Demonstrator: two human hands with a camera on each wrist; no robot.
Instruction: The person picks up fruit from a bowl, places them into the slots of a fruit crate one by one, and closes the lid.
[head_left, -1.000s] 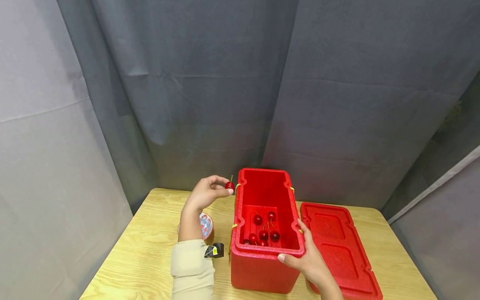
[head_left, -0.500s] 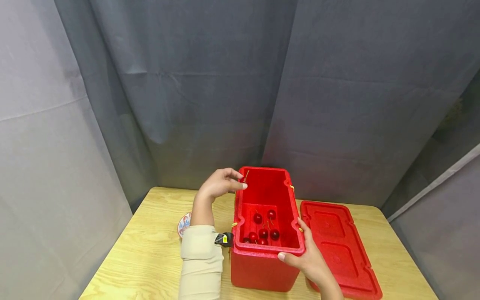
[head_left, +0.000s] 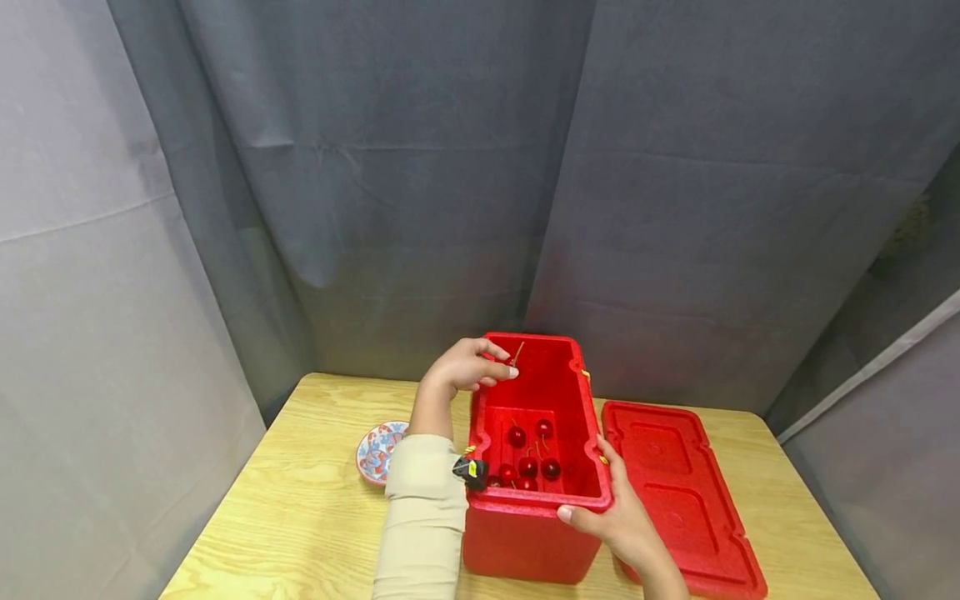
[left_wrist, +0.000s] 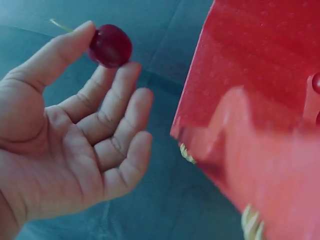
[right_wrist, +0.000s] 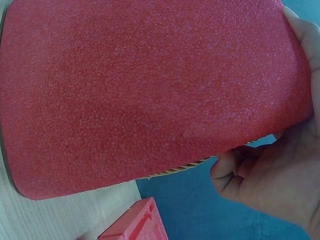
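Observation:
Between thumb and fingertips my left hand (head_left: 468, 367) pinches a dark red cherry (left_wrist: 111, 46) by its side. In the head view the hand overlaps the far left rim of a red foam box (head_left: 536, 500), and the cherry is mostly hidden, its stem (head_left: 519, 353) pointing up. My right hand (head_left: 618, 533) grips the near right corner of the box, thumb over the front rim and fingers along the right side. Several cherries (head_left: 528, 467) with stems lie on the box floor, mostly toward the near end.
A red foam lid (head_left: 678, 500) with recessed panels lies right of the box. To the left, a patterned plate (head_left: 372, 457) is partly covered by the left sleeve (head_left: 423, 517). Yellow cord (left_wrist: 252, 222) runs at the box's side. Grey curtains (head_left: 420, 167) hang behind the wooden table (head_left: 262, 517).
My left hand has moved right with the cherry, from beside the box to over its far left rim. More of the plate now shows. The right hand has stayed on the corner.

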